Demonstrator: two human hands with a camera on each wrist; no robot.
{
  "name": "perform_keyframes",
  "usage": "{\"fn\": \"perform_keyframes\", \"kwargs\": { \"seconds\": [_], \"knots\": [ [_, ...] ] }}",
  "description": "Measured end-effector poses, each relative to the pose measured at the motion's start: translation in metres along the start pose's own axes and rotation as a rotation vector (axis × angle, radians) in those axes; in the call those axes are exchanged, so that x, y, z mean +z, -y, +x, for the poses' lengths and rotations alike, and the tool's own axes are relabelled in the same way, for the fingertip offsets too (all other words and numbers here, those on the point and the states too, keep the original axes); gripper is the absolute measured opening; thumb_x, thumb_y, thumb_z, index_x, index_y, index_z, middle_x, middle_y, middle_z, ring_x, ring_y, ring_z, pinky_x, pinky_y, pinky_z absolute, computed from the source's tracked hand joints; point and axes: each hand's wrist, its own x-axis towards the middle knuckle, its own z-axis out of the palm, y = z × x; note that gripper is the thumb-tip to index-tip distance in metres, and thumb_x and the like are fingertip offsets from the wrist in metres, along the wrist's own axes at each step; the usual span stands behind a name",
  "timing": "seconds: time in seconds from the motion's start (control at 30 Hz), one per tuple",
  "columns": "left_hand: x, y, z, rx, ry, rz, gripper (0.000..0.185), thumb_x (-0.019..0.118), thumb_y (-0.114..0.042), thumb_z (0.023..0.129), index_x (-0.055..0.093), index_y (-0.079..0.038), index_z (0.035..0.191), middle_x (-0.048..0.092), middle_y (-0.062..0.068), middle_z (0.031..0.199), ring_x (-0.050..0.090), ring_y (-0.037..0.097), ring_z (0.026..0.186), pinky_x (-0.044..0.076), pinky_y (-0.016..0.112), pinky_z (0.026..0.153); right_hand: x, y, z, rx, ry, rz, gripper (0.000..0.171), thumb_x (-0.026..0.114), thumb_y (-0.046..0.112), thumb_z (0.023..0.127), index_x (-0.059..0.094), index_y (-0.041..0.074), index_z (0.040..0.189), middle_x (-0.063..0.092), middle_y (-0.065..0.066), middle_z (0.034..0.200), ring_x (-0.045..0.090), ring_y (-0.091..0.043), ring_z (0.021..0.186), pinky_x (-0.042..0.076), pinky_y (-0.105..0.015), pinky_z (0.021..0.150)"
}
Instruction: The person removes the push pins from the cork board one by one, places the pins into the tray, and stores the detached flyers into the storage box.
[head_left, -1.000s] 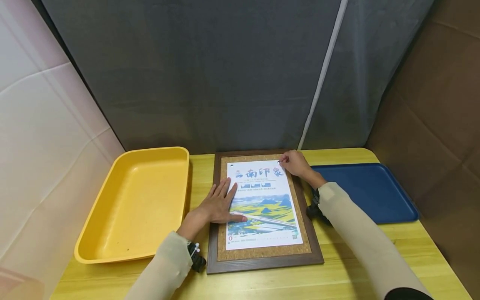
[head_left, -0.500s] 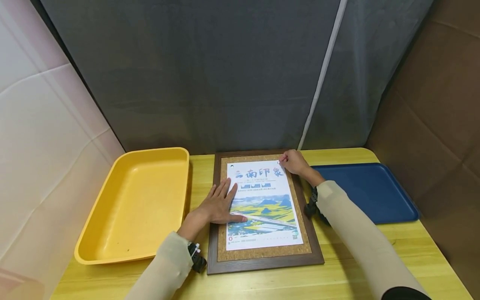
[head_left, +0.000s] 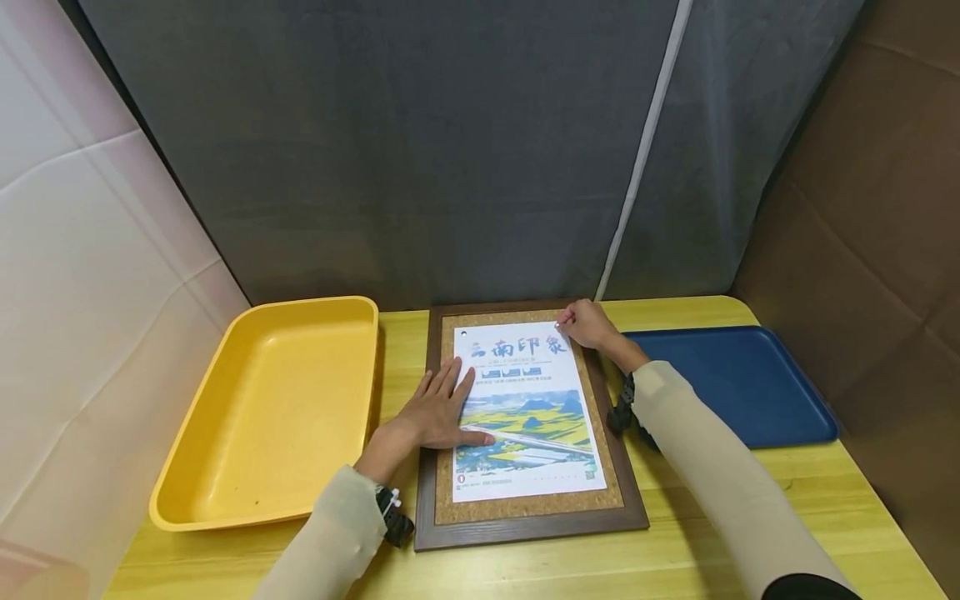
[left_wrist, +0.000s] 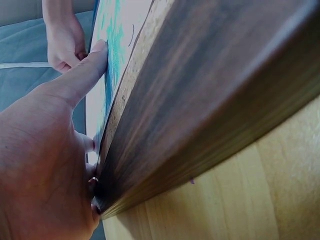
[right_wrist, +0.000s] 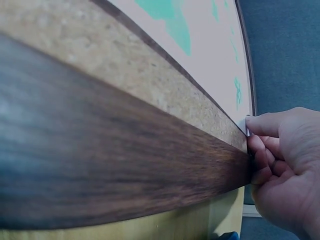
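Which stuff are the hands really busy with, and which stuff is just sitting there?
Busy with:
poster, pressed flat by the left hand
pin, pinched by the right hand at the poster's corner
cork board under the poster

Just sitting there:
yellow tray
blue tray

Left hand [head_left: 437,410] presses the poster [head_left: 525,408]; right hand [head_left: 588,325] pinches its corner.

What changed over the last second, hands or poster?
Almost nothing. The right hand stays pinched at the poster's top right corner, and the left hand still lies flat on its left edge. Poster, cork board frame, yellow tray and blue tray have not visibly shifted.
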Motion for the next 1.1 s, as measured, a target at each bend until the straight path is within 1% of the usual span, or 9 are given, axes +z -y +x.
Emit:
{"fn": "perform_keyframes", "kwargs": {
  "seconds": [0.2, 0.43, 0.63, 0.87, 1.0, 1.1],
  "knots": [
    [0.001, 0.000, 0.001, -0.006, -0.001, 0.002, 0.118, 0.065, -0.074, 0.091, 0.010, -0.005, 0.170, -0.001, 0.022, 0.177, 0.000, 0.039, 0.164, 0.003, 0.059, 0.131, 0.000, -0.002, 0.002, 0.013, 0.007, 0.009, 0.013, 0.067, 0.003, 0.101, 0.076, -0.005, 0.102, 0.073, -0.016, 0.095, 0.061, -0.022, 0.079, 0.049, -0.028, 0.068],
    [0.001, 0.000, 0.001, -0.008, -0.003, -0.002, 0.118, 0.065, -0.073, 0.090, 0.011, -0.005, 0.170, 0.000, 0.022, 0.177, 0.000, 0.039, 0.164, 0.004, 0.059, 0.131, 0.000, -0.005, 0.002, -0.005, 0.019, 0.013, 0.015, 0.065, 0.003, 0.101, 0.077, -0.006, 0.102, 0.075, -0.018, 0.098, 0.061, -0.021, 0.077, 0.049, -0.029, 0.069],
    [0.000, -0.001, 0.001, -0.004, -0.004, -0.003, 0.118, 0.065, -0.073, 0.090, 0.011, -0.005, 0.170, -0.001, 0.022, 0.177, -0.001, 0.039, 0.164, 0.003, 0.059, 0.131, -0.001, -0.006, 0.002, -0.001, 0.027, 0.012, 0.017, 0.063, 0.004, 0.101, 0.078, -0.004, 0.103, 0.076, -0.018, 0.102, 0.061, -0.021, 0.077, 0.049, -0.029, 0.069],
    [0.001, -0.001, 0.002, 0.000, -0.012, -0.005, 0.118, 0.065, -0.073, 0.090, 0.012, -0.004, 0.170, 0.000, 0.023, 0.177, 0.000, 0.040, 0.164, 0.004, 0.060, 0.131, -0.002, -0.007, 0.001, -0.015, 0.042, 0.021, 0.018, 0.062, 0.005, 0.102, 0.077, -0.004, 0.105, 0.075, -0.018, 0.100, 0.059, -0.020, 0.075, 0.047, -0.028, 0.068],
    [0.001, -0.001, 0.002, -0.005, -0.015, 0.006, 0.118, 0.065, -0.074, 0.090, 0.012, -0.005, 0.170, 0.001, 0.023, 0.177, 0.001, 0.039, 0.164, 0.005, 0.059, 0.131, -0.002, -0.009, 0.000, -0.018, 0.046, 0.038, 0.018, 0.062, 0.006, 0.103, 0.076, -0.004, 0.105, 0.074, -0.018, 0.101, 0.060, -0.021, 0.078, 0.049, -0.030, 0.070],
    [0.000, -0.001, 0.002, -0.004, -0.013, 0.009, 0.118, 0.065, -0.074, 0.090, 0.012, -0.005, 0.170, 0.000, 0.023, 0.177, 0.001, 0.039, 0.164, 0.005, 0.059, 0.131, -0.003, -0.011, 0.000, -0.025, 0.048, 0.072, 0.018, 0.063, 0.008, 0.104, 0.076, -0.003, 0.106, 0.074, -0.018, 0.103, 0.062, -0.022, 0.082, 0.051, -0.032, 0.074]
  ]
}}
